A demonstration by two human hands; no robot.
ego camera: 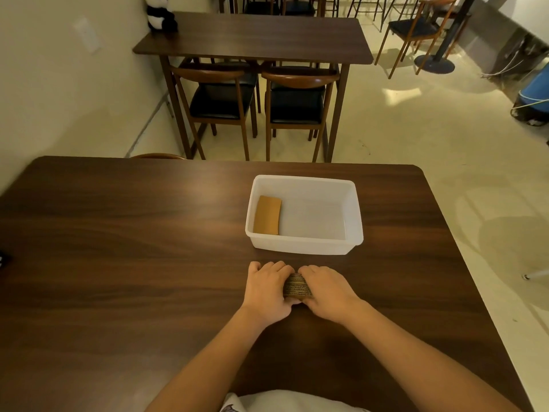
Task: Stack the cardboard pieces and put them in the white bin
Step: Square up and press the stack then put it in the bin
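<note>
Gripping a cardboard stack (pixel 298 286) between them, the left hand (pixel 267 288) and right hand (pixel 325 292) rest on the table (pixel 118 263) near the bin (pixel 353 215), which holds one piece (pixel 267 215).

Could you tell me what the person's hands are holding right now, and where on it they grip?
A stack of cardboard pieces, resting on the table, pressed between the left hand and right hand at its two opposite ends.

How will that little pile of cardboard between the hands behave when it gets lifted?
The cardboard stack is loose corrugated layers, so it probably slides apart unless squeezed; the left hand and right hand press it from both sides. It likely feels light and fairly stiff, like the flat piece in the white bin.
</note>
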